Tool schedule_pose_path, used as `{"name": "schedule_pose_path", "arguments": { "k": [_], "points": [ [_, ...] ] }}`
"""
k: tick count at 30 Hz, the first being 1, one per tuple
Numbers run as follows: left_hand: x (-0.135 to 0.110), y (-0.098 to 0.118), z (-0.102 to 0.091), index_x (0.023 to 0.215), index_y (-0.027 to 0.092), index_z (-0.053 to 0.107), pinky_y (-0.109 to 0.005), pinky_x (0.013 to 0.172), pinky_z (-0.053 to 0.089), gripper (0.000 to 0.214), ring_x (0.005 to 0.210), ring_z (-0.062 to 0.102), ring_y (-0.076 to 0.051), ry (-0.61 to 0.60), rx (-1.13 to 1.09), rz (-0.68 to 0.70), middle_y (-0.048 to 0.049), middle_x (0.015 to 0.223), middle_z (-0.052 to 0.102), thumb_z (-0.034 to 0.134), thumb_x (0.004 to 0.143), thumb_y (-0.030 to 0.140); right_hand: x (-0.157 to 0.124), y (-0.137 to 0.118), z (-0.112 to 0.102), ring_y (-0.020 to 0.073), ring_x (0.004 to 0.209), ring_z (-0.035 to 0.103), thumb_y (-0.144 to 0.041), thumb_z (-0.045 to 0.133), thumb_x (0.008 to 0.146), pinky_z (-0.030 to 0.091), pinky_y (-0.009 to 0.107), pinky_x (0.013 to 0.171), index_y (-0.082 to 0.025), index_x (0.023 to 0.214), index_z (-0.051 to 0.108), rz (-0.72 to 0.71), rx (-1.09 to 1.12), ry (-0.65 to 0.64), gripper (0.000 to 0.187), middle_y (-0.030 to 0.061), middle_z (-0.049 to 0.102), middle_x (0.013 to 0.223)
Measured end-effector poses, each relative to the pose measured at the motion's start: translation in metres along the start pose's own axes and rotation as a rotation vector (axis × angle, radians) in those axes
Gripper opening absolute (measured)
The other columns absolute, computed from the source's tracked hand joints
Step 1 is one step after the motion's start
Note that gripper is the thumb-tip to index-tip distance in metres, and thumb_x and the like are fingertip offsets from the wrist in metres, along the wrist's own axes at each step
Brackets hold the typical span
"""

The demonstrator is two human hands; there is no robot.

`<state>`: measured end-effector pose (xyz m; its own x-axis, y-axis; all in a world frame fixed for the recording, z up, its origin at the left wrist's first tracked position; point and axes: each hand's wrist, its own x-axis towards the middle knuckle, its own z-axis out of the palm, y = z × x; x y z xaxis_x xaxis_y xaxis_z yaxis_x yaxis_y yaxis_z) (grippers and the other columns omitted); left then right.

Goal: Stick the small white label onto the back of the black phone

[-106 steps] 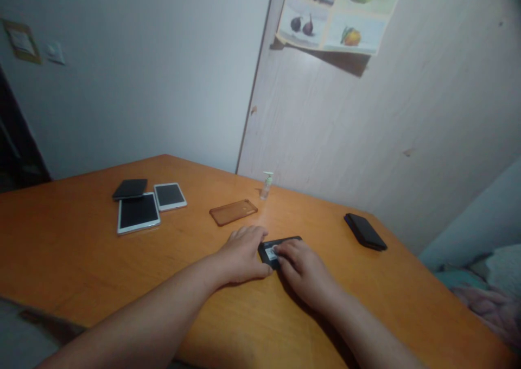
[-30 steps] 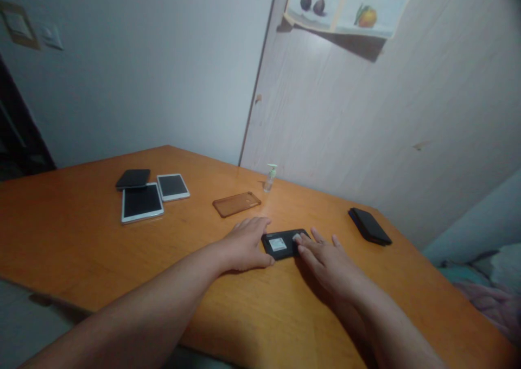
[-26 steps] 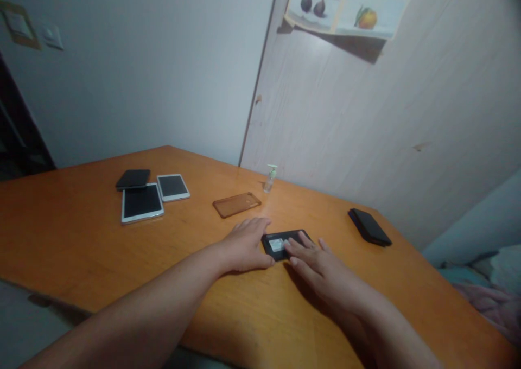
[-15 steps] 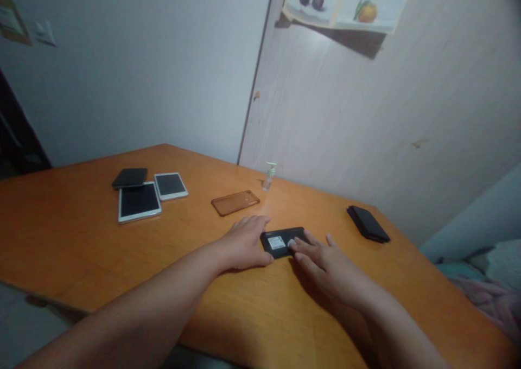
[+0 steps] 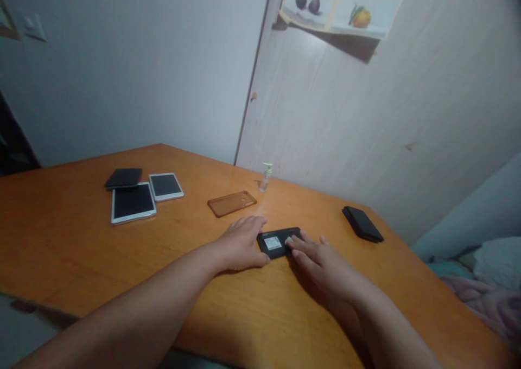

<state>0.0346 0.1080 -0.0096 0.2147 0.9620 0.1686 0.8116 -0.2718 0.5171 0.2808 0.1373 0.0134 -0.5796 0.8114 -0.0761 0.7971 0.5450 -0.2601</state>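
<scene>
A black phone point(image 5: 280, 242) lies on the wooden table, its back upward with a white label near the left end. My left hand point(image 5: 243, 244) steadies that end, thumb at the near corner and fingers at the far one. Over the right part of the phone, my right hand point(image 5: 319, 260) presses a small white wad point(image 5: 288, 240) against the back with its fingertips. The wad is mostly covered, so I cannot tell if it is cotton or tissue. Just beyond my left hand lies a clear brown phone case point(image 5: 232, 203).
A small pump bottle point(image 5: 266, 177) stands behind the case. To the left are two white tablets point(image 5: 133, 202) point(image 5: 166, 186) and a dark, flat case point(image 5: 123, 178) overlapping one. A black folded case point(image 5: 362, 224) lies near the right edge of the table point(image 5: 252, 309). Walls rise behind.
The view has turned slightly to the right. My right fingertips and the white wad have shifted very little on the phone, and my left hand keeps its place at the end.
</scene>
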Motion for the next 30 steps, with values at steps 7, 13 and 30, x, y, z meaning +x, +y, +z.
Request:
{"name": "schedule_pose_path", "arguments": {
  "k": [7, 13, 30],
  "points": [
    [0.000, 0.000, 0.000, 0.141, 0.017, 0.044, -0.044, 0.106, 0.044, 0.087, 0.129, 0.050, -0.036, -0.006, -0.008, 0.006, -0.0134, 0.139, 0.056, 0.073, 0.065, 0.046, 0.009, 0.010, 0.007, 0.0341, 0.149, 0.025, -0.044, 0.032, 0.102, 0.009, 0.070, 0.116, -0.022, 0.143, 0.053, 0.195, -0.047, 0.117, 0.051, 0.0094, 0.046, 0.152],
    [0.001, -0.001, 0.003, 0.141, 0.018, 0.043, -0.044, 0.106, 0.044, 0.084, 0.126, 0.052, -0.034, 0.002, -0.001, 0.011, -0.0125, 0.138, 0.056, 0.072, 0.065, 0.043, 0.017, 0.009, 0.014, 0.0303, 0.150, 0.022, -0.052, 0.029, 0.103, 0.008, 0.068, 0.117, -0.031, 0.143, 0.052, 0.019, 0.055, 0.059, 0.051, 0.0030, 0.042, 0.155],
    [0.001, 0.002, 0.003, 0.142, 0.017, 0.043, -0.046, 0.106, 0.043, 0.086, 0.128, 0.050, -0.036, -0.004, 0.017, -0.002, -0.0140, 0.141, 0.054, 0.069, 0.064, 0.043, 0.032, 0.019, 0.017, 0.0362, 0.149, 0.022, -0.047, 0.028, 0.104, 0.010, 0.076, 0.112, -0.025, 0.143, 0.053, 0.249, -0.019, 0.168, 0.052, 0.0076, 0.045, 0.153]
  ]
}}
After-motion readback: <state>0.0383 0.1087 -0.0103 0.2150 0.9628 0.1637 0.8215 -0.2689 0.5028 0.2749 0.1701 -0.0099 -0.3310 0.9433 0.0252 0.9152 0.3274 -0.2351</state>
